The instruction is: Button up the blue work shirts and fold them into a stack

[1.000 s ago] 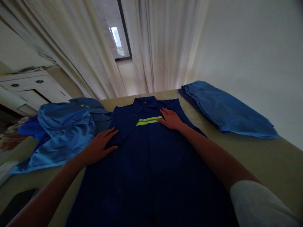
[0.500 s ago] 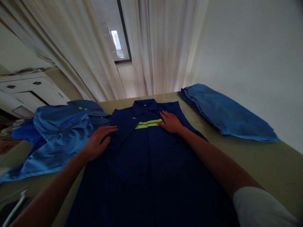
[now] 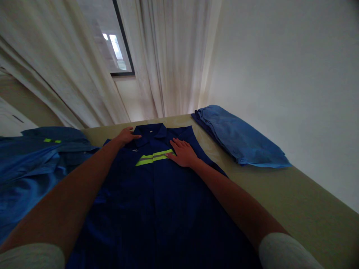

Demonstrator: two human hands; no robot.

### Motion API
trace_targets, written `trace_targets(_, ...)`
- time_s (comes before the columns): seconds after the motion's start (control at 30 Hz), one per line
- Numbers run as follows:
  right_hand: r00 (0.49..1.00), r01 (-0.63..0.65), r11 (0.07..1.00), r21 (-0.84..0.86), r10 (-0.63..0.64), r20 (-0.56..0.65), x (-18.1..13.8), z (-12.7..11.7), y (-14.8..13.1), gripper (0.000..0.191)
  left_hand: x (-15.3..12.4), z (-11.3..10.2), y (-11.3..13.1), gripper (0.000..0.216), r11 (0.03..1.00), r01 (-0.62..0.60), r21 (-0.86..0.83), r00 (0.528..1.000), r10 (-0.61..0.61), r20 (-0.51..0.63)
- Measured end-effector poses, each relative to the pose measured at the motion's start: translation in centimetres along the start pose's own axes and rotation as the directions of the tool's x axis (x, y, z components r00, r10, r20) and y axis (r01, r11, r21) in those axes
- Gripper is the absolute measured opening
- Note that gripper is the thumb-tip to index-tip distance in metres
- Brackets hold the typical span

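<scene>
A dark navy work shirt (image 3: 157, 201) with a yellow-green reflective stripe (image 3: 153, 157) lies flat, front up, on the table (image 3: 294, 198). My right hand (image 3: 183, 152) rests flat on the shirt's chest at the right end of the stripe, fingers stretched out. My left hand (image 3: 126, 135) reaches to the shirt's left shoulder beside the collar (image 3: 150, 130), fingers curled down onto the fabric; whether it pinches the cloth I cannot make out.
A folded stack of lighter blue garments (image 3: 238, 136) lies at the table's back right by the wall. A loose heap of blue shirts (image 3: 30, 160) lies at the left. White curtains (image 3: 168, 56) and a window (image 3: 112, 41) stand behind the table.
My left hand has moved from the shirt's left side forward to the shoulder by the collar. The right hand stays on the stripe. The view has swung right.
</scene>
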State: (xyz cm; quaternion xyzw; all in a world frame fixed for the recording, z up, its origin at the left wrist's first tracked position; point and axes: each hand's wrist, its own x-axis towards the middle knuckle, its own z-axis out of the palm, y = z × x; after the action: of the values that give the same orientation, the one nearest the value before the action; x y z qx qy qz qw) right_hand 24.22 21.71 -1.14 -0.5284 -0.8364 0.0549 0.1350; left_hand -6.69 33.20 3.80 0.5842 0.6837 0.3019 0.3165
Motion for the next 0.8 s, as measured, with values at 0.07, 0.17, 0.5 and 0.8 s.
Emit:
trace_targets(0.07, 1.000, 0.001, 1.000, 0.004, -0.001, -0.010, 0.0, 0.1, 0.0, 0.083, 0.3, -0.9, 0.7, 0.057, 1.000, -0.004, -0.023, 0.994, 0.007, 0.105)
trace_targets(0.17, 0.999, 0.008, 1.000, 0.022, -0.008, -0.033, 0.1, 0.1, 0.1, 0.078, -1.2, -2.2, 1.8, 0.032, 0.964, -0.256, 0.077, 0.963, 0.247, 0.109)
trace_targets(0.5, 0.955, 0.014, 0.989, -0.146, -0.057, -0.290, -0.1, -3.5, -0.2, 0.079, -13.6, -4.2, -2.8, 0.051, 0.345, -0.852, 0.395, 0.511, 0.715, 0.477)
trace_targets(0.8, 0.999, 0.031, 0.943, -0.332, -0.043, -0.031, 0.7, -6.3, 2.0, 0.043, -10.6, -7.2, -4.8, 0.031, 0.423, -0.496, 0.758, 0.765, 0.626, 0.152)
